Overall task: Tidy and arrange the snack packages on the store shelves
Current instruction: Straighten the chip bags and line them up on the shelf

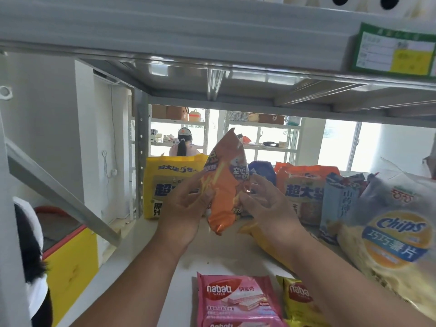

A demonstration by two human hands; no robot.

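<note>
An orange snack bag stands upright in the air above the white shelf. My left hand grips its left side and my right hand holds its right side. Behind it at the shelf's back stand a yellow noodle multipack, a blue bag and an orange noodle multipack. A light blue bag and a large clear Chips bag lean at the right. A pink Nabati wafer pack and a yellow Nabati pack lie at the front. A yellow bag lies under my right wrist.
The upper shelf hangs low overhead with a green price tag at the right. A diagonal brace and a perforated upright bound the left side. A person sits beyond the shelf. A yellow cabinet stands low at the left.
</note>
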